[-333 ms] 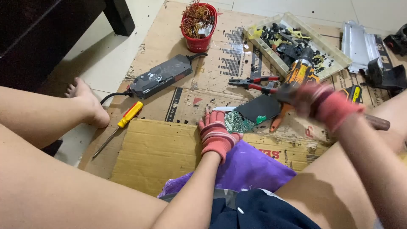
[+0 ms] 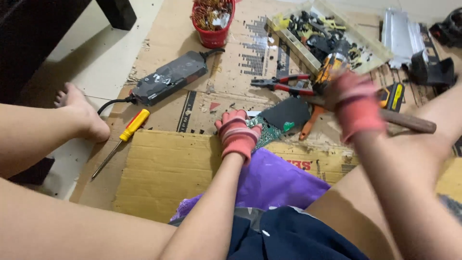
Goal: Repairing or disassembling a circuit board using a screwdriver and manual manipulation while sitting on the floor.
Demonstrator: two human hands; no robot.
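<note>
The left hand (image 2: 237, 135), gloved and flat, pins a green circuit board (image 2: 265, 131) to the cardboard (image 2: 163, 168) at centre. The right hand (image 2: 353, 103), fisted and blurred, grips a wooden-handled tool (image 2: 409, 122) at 2 o'clock of the board. A misjudged blow could strike the pinning fingers or fling fragments toward the bare legs.

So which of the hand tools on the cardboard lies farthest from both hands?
The yellow-handled screwdriver, alone at the cardboard's left edge near the foot. The red-handled pliers lie beside the right hand.
</note>
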